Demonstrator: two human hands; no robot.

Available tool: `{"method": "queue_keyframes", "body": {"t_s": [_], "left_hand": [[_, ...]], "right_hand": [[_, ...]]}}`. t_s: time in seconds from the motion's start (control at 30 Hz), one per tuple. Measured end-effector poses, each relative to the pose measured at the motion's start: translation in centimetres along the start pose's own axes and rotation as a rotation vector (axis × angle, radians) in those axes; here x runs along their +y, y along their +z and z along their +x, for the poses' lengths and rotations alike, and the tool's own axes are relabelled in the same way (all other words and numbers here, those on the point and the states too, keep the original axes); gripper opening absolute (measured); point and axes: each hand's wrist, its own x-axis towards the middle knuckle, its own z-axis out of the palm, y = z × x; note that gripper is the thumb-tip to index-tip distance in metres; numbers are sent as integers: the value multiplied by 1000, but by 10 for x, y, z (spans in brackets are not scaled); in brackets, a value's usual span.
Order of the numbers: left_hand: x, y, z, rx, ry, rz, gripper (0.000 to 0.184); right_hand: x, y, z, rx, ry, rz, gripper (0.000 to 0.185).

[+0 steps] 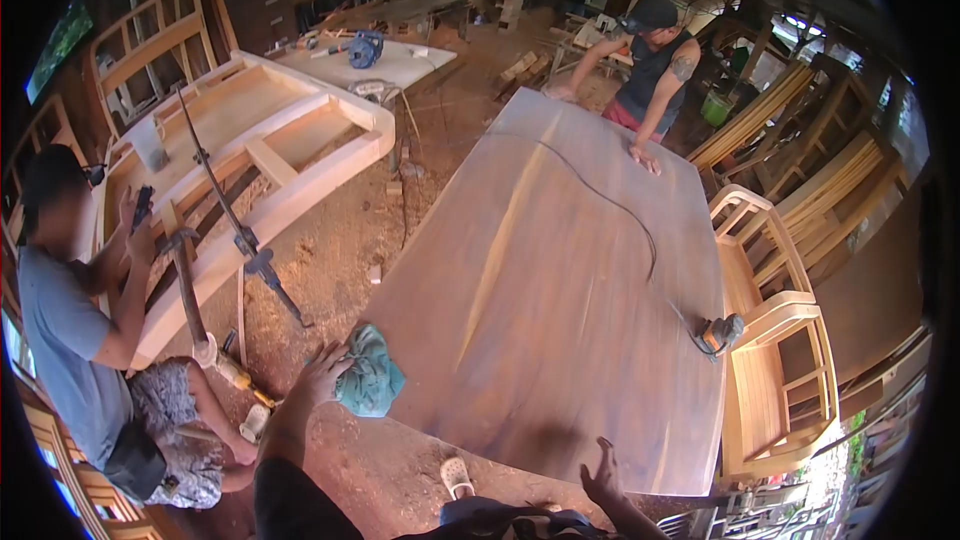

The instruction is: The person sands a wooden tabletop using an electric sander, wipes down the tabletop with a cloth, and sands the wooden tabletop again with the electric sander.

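A large brown wooden tabletop (560, 280) with a pale streak of grain spreads out in front of me. My left hand (326, 372) grips a crumpled green cloth (368, 385) at the tabletop's near left corner. My right hand (602, 473) is raised by the near edge, its fingers apart and nothing in them; whether it touches the wood I cannot tell. Along the right edge lies an orange and black power sander (718, 334), its dark cord (640, 225) running across the surface.
A co-worker (655, 60) leans both hands on the far end. At left, another person (75, 310) holds a phone (142, 206) beside a pale wooden frame (330, 150) with a long bar clamp (240, 235). Wooden chairs (775, 370) line the right side.
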Motion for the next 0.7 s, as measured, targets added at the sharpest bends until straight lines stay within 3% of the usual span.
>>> {"method": "queue_keyframes", "body": {"t_s": [0.07,0.17,0.27,0.4,0.43,0.5,0.57,0.6,0.63,0.67,0.7], "left_hand": [[-24,12,-12,57,-116,-130,51],[-75,42,-41,-336,-490,86,62],[-93,33,-65,-204,-800,155,56],[-39,35,-84,131,-1079,-63,61],[-15,35,-84,374,-1053,-184,68],[32,36,-85,582,-1066,-307,62],[92,21,-68,807,-900,-949,52],[128,10,-50,868,-899,-977,48],[162,-1,-31,929,-894,-1005,45],[187,-10,-12,869,-859,-1049,49],[200,-16,2,817,-822,-1095,54]], "right_hand": [[12,-9,-19,48,63,-20,66],[34,-23,-46,83,107,-68,66],[53,-34,-63,77,126,-98,63],[90,-45,-65,149,122,-162,68],[105,-41,-63,202,157,-186,71],[136,-37,-54,226,302,-171,77],[135,-33,-39,149,367,-380,73],[146,-19,-36,140,247,-410,70],[137,-6,-30,-15,198,-617,72],[107,6,-15,-27,234,-192,80],[77,24,-8,-44,227,-227,87]]}}
